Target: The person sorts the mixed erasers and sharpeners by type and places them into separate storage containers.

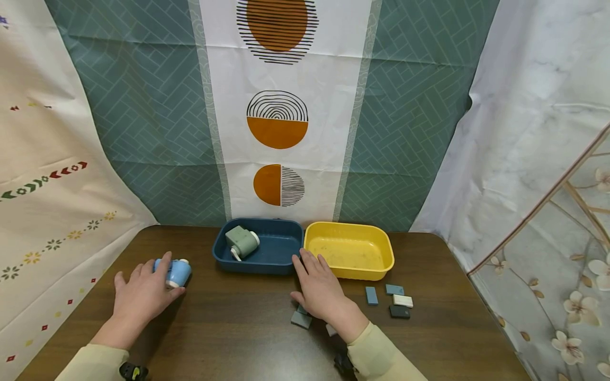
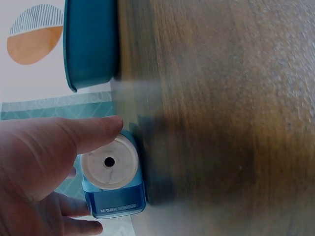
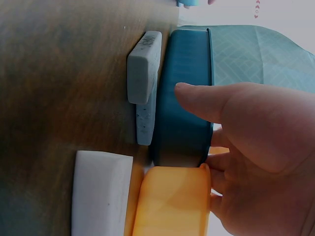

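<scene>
At the table's left side my left hand (image 1: 143, 292) holds a light-blue pencil sharpener (image 1: 178, 273), thumb on one side and fingers round the other. Its round white front with a dark pencil hole (image 2: 109, 162) faces the left wrist camera. My right hand (image 1: 318, 283) hovers with spread fingers before the meeting edges of a dark-blue tray (image 1: 267, 267) and a yellow tray (image 1: 352, 272). Beneath it lie grey erasers (image 1: 301, 319), partly covered by the hand. A green pencil sharpener (image 1: 244, 242) rests inside the blue tray.
Right of my right hand lie a slim blue eraser (image 1: 371, 296), another blue eraser (image 1: 394, 289), a white eraser (image 1: 402, 301) and a black eraser (image 1: 399, 311). A pale eraser (image 1: 331, 330) shows beside the right wrist. Patterned cloths hang behind the wooden table (image 1: 229, 328).
</scene>
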### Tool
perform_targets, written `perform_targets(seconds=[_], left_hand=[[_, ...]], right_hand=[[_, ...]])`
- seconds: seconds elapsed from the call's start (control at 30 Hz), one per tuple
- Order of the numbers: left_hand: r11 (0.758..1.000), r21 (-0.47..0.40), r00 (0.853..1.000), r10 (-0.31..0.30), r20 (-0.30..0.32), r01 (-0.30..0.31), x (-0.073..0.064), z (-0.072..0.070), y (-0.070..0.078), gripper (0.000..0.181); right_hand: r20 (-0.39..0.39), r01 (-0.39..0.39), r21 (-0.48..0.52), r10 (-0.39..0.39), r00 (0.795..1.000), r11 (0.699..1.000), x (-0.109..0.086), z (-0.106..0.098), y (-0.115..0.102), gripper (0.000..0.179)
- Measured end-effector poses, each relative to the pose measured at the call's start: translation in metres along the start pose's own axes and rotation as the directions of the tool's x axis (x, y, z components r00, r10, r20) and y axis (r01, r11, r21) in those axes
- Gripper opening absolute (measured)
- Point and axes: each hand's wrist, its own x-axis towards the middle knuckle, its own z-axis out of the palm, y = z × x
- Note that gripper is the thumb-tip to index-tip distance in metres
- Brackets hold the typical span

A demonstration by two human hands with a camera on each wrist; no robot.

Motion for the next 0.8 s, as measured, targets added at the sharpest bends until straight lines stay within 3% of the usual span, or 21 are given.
perform_targets(seconds=[0.8], left_hand=[[1.000,0.007,0.999,0.002,-0.037,-0.002,-0.0001,0.0006,0.0017,0.094]], right_hand=[[0.000,0.002,-0.005,-0.002,1.000,1.000,0.0002,0.0009,0.0004,0.089]])
